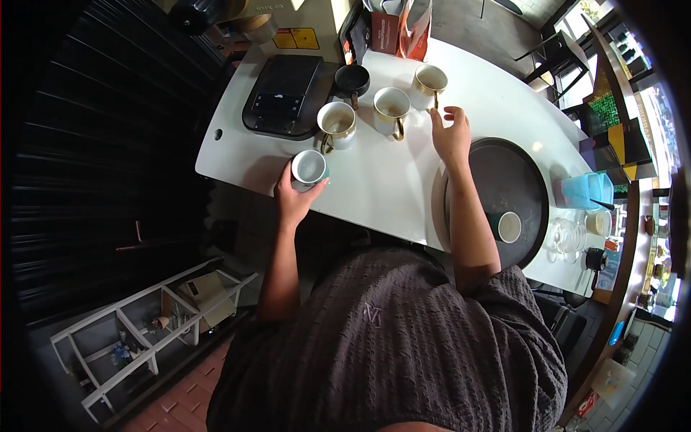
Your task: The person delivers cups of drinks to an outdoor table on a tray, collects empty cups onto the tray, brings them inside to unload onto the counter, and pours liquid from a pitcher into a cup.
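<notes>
My left hand [294, 201] is wrapped round a cup [309, 168] at the table's near edge. The cup is pale inside, with a bit of green showing on its outer side. My right hand [452, 138] has its thumb and fingers apart and holds nothing. Its fingertips are close to the gold handle of a white mug [430, 78]; whether they touch it I cannot tell. Two more white mugs with gold handles stand to the left, a middle mug [391, 108] and a left mug [337, 124]. Stains mark the insides of these mugs.
A black scale [285, 93] and a dark handled cup [352, 80] stand behind the mugs. On the right, a round dark tray [529, 169] bears a green cup [509, 227]. Beyond it are a blue container [579, 191] and clear glassware [567, 236]. Bags [399, 32] stand at the back.
</notes>
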{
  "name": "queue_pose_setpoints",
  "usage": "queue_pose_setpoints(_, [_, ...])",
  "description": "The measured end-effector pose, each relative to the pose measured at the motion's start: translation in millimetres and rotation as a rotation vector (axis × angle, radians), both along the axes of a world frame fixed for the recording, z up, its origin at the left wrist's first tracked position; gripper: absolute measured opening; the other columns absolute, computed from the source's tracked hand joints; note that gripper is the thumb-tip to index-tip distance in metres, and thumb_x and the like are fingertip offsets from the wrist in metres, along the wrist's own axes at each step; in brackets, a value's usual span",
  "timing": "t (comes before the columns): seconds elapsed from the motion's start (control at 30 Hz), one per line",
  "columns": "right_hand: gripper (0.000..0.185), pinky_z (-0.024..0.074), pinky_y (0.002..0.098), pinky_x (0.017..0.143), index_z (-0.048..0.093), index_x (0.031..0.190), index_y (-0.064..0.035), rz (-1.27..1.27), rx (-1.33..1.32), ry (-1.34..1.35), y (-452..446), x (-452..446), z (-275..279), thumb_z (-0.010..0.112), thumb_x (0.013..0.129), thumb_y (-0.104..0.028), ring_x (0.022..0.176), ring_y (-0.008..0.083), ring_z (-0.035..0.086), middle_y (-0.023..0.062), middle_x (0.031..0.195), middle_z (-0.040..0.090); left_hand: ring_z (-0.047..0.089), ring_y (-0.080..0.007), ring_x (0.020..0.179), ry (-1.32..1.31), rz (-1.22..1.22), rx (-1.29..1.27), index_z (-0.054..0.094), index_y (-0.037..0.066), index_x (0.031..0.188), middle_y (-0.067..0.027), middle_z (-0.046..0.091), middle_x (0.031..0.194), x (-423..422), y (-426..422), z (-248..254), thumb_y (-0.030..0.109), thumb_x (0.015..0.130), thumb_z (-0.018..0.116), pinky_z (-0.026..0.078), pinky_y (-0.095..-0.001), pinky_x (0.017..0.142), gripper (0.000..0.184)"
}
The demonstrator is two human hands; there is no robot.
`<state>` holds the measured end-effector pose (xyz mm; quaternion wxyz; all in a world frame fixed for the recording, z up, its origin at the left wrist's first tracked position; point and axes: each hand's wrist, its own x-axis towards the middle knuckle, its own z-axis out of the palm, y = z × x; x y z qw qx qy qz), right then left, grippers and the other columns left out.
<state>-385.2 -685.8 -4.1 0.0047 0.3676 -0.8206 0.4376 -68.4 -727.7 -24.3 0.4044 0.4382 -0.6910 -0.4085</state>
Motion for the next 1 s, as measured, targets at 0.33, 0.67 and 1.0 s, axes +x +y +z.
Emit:
queue_pose_setpoints(0.33, [0.018,0.0474,0.039,0.073,0.058,0.096,-0.001,0.156,-0.029,-0.145,-33,-22,-24,0.054,0.087,-0.016,0.081,0.0341,0.061,0.0175,0.09,0.063,0.063,-0.018,0.089,0.017,0.004,0.039,0.055,0.001,0.11,-0.009,0.065,0.098,-2,-3,-2,0.015,0.067,0.079,0.049,-0.0318,0.08,0.051])
queue_pose_setpoints(0.67, [0.016,0.047,0.0417,0.074,0.057,0.095,-0.0017,0.217,-0.045,-0.162,-80,-26,-26,0.052,0.088,-0.015,0.082,0.0368,0.06,0.0204,0.088,0.062,0.06,-0.0142,0.091,-0.004,-0.011,0.042,0.054,0.001,0.111,-0.0068,0.063,0.1,-1,-8,7,0.008,0.069,0.078,0.048,-0.03,0.081,0.049])
queue_pose_setpoints(1.0, [0.02,0.0472,0.0402,0.077,0.057,0.097,-0.0023,0.233,0.025,-0.218,-116,-28,-21,0.054,0.088,-0.019,0.086,0.0341,0.062,0.0179,0.089,0.064,0.055,-0.0204,0.103,-0.067,0.032,0.022,0.034,0.002,0.127,-0.0126,0.055,0.113,6,-18,-13,0.012,0.069,0.08,0.044,-0.0337,0.087,0.074])
